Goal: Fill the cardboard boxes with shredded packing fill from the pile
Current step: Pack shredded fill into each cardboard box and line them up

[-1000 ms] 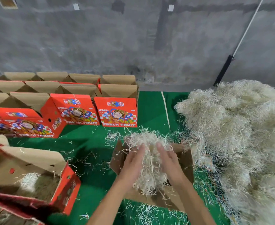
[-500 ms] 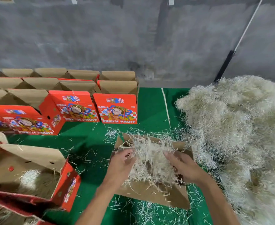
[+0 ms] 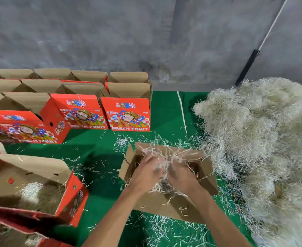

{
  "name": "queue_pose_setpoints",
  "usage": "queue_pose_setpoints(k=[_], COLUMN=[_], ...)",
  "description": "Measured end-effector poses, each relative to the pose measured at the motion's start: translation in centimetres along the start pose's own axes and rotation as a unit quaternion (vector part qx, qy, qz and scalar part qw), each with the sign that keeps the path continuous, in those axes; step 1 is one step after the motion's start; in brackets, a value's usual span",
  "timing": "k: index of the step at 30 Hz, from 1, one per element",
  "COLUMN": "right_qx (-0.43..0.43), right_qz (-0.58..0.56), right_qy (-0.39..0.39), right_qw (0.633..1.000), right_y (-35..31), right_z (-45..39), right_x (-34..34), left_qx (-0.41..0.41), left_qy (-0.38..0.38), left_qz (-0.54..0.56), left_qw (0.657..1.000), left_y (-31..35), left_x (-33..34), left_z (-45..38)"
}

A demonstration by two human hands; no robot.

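The fill (image 3: 166, 163), heaped above the box (image 3: 164, 204) a second ago, is now pressed down inside by both hands (image 3: 145, 173) (image 3: 182, 175), fingers curled into it at lower centre; this box is judged nearly filled.

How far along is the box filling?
Done: the near-left box already holds fill. In hand: the left hand and right hand push shredded fill into the open box in front. Left: the rows of red boxes at the back show no fill, though their insides are mostly hidden; the pile is large.

Both hands, left hand (image 3: 145, 172) and right hand (image 3: 181, 177), press shredded fill (image 3: 164, 157) into an open cardboard box (image 3: 164, 204).
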State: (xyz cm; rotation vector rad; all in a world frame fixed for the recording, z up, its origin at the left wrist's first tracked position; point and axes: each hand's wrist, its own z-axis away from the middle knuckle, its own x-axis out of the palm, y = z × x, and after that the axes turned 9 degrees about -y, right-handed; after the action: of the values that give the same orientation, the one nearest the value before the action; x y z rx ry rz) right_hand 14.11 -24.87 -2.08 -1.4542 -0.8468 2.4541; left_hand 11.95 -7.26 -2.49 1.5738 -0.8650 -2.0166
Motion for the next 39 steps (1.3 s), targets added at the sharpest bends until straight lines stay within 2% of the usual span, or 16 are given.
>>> queue_pose_setpoints(k=[2,4,6,7,10,12,14,17,19,23,27,29,32,35,37,39], right_qx=[0.034,0.095,0.131,0.127,0.055,0.029,0.03,0.033,0.047,0.07,0.088,0.066,0.051,0.022,0.039,0.093], right_qz=[0.059,0.124,0.16,0.158,0.174,0.217,0.228,0.244,0.237,0.222,0.228,0.242,0.229,0.221,0.267,0.267], right_qy=[-0.128,-0.212,-0.231,-0.219,-0.111,-0.067,-0.118,-0.255,-0.303,-0.307,-0.288,-0.254,-0.263,-0.167,-0.12,-0.149], right_qw=[0.989,0.965,0.951,0.954,0.977,0.973,0.966,0.935,0.922,0.923,0.926,0.934,0.936,0.961,0.956,0.947], right_y=[0.6,1.6,2.4,2.6,2.3,1.9,2.0,2.8,3.4,4.7,5.8,6.2,5.8,4.5,4.2,4.4], right_z=[-0.9,-1.0,-1.0,-1.2,-1.9,-2.6,-3.6,-5.2,-6.0,-7.3,-7.8,-7.5,-6.7,-6.5,-7.1,-8.0], right_x=[1.4,1.6,1.2,1.0,0.3,0.6,1.5,3.2,3.9,4.9,4.9,4.8,3.5,1.6,1.8,2.9], left_qx=[-0.094,-0.184,-0.235,-0.232,-0.186,-0.143,-0.115,-0.108,-0.141,-0.236,-0.249,-0.249,-0.235,-0.19,-0.159,-0.122], left_qy=[-0.148,-0.254,-0.311,-0.319,-0.252,-0.2,-0.18,-0.166,-0.203,-0.33,-0.365,-0.352,-0.3,-0.207,-0.163,-0.181], left_qz=[-0.013,-0.111,-0.165,-0.154,-0.074,-0.132,-0.221,-0.26,-0.274,-0.268,-0.259,-0.251,-0.22,-0.22,-0.192,-0.16], left_qw=[0.984,0.943,0.906,0.906,0.947,0.96,0.951,0.945,0.93,0.874,0.859,0.867,0.898,0.934,0.955,0.963], left_y=[-1.1,-2.1,-2.8,-3.0,-2.7,-2.1,-1.3,-0.9,-1.0,-2.5,-4.3,-4.9,-5.6,-5.6,-5.4,-5.1], left_x=[1.2,1.0,0.1,-0.1,-0.6,-0.7,-0.4,0.2,0.5,1.6,3.9,4.5,4.3,3.3,2.9,2.9], left_z=[-0.5,-0.8,-1.0,-1.2,-2.1,-2.6,-3.0,-3.6,-4.2,-5.8,-6.3,-6.3,-6.5,-6.9,-7.5,-8.0])
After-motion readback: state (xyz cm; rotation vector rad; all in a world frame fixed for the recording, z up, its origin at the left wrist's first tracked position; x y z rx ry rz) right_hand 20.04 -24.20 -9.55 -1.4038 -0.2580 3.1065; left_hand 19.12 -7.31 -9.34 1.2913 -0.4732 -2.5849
